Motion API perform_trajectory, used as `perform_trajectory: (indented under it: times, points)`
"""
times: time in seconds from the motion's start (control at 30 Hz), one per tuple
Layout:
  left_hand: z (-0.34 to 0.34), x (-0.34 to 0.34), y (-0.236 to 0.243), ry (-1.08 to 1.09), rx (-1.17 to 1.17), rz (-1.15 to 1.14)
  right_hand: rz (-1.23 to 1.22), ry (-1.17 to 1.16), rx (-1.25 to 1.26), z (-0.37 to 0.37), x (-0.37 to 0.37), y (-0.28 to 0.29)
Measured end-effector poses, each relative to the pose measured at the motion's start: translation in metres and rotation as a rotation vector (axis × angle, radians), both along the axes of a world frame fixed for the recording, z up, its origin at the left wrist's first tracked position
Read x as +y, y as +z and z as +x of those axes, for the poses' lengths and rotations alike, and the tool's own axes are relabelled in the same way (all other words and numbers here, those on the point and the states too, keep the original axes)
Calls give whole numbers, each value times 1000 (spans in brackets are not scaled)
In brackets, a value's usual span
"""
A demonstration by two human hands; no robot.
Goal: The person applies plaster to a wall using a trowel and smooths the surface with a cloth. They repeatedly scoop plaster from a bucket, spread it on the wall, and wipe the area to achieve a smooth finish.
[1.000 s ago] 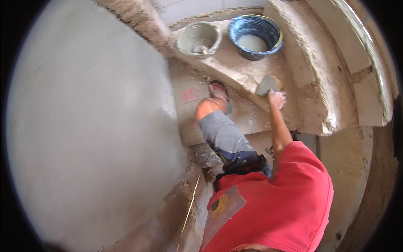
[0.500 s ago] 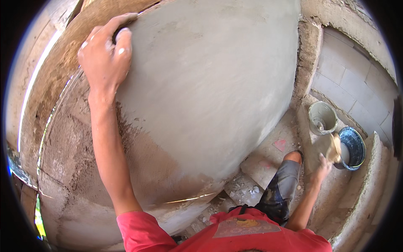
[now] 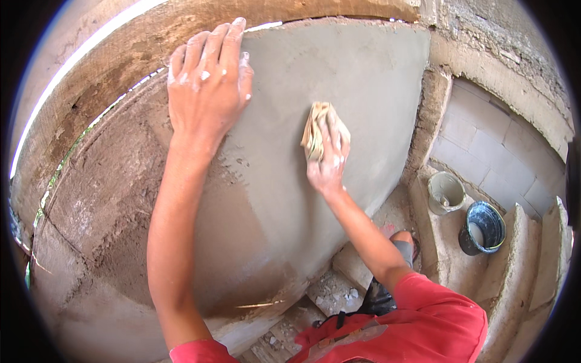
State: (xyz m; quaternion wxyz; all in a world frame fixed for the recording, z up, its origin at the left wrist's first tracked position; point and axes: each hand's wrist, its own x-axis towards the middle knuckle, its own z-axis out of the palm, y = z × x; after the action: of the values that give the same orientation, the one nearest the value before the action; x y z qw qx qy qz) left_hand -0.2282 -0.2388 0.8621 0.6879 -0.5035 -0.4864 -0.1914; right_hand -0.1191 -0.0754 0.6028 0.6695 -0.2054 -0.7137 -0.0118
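My left hand [image 3: 209, 78], spotted with white, rests with fingers stretched along the top edge of the wall, beside the wooden board [image 3: 136, 45]. It holds nothing. Out over the smooth grey plaster [image 3: 278, 91], my right hand [image 3: 328, 163] grips a creased, yellowish sponge-like pad [image 3: 315, 133]. The pad is at the plaster surface and hides part of it; whether it presses flat there I cannot tell. Left of and below the grey plaster, the wall shows rough brown surface [image 3: 121, 193].
On a ledge at the right stand a pale bucket [image 3: 446, 193] and a dark blue bucket [image 3: 482, 228] with greyish liquid inside. Concrete steps [image 3: 505, 275] run below them. Rubble [image 3: 336, 296] lies at the wall's foot. Grey blockwork [image 3: 484, 139] rises behind the buckets.
My right hand has come up from beside the blue bucket to the plaster, carrying the pad. My left hand, bent at the edge before, now lies farther right with fingers stretched.
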Motion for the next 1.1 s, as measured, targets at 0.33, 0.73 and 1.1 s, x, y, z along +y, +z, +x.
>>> perform_trajectory:
  times: [0.33,0.73,1.1]
  points:
    - [-3,0,-4,-97,-116,20,-275,436,276,30,80,156]
    - [11,-9,2,-121,-222,-111,-436,426,236,24,87,161]
    - [7,-8,-2,-172,-125,2,-283,330,185,17,53,179]
